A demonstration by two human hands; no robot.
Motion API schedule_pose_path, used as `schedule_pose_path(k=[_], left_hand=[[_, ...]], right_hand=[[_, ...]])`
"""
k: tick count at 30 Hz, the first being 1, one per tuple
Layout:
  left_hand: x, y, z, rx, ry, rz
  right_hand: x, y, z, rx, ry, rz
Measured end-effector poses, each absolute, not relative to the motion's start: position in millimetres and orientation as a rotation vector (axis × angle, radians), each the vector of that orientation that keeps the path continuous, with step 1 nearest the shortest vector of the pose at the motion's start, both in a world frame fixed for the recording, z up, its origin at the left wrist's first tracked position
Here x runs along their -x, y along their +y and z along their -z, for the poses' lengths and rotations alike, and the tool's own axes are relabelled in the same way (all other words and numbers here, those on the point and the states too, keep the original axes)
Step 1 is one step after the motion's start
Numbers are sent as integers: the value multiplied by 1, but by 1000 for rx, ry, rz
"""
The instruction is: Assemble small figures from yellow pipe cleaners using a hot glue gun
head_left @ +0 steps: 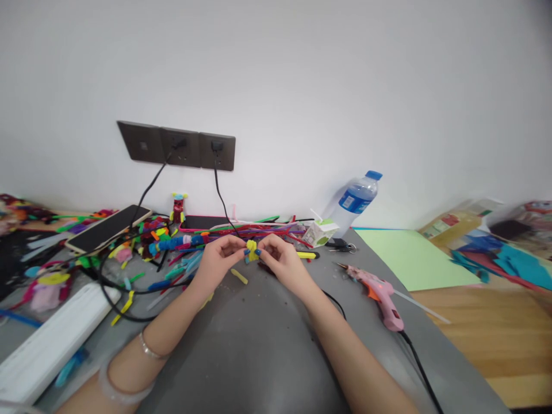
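Near the back middle of the grey table, my left hand (223, 257) and my right hand (279, 259) meet at a small fuzzy yellow piece (252, 250). Both thumbs and fingertips pinch it from either side. A short yellow strip (239, 276) lies on the table just below my left hand. Behind the hands stretches a pile of coloured pipe cleaners (271, 230). A yellow-and-black cutter (307, 255) rests to the right of my right hand.
A pink glue gun (383, 299) with its cord lies at right. A bottle (354, 201), a small carton (319, 232) and keys (342, 245) stand or lie behind. Left are a phone (110, 229), a white power strip (58, 345), cables and fuzzy figures.
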State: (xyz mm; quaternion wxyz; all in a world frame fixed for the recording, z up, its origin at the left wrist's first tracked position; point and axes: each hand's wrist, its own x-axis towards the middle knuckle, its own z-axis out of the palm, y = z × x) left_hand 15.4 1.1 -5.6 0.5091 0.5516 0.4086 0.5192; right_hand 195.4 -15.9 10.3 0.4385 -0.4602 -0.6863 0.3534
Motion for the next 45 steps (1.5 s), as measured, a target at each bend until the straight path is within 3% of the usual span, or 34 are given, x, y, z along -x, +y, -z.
schedule_pose_path(k=[45], left_hand=[[-16,0,5,-1289,979,-1267]], right_hand=[[-193,-18,-8,1142,-1688,-894]])
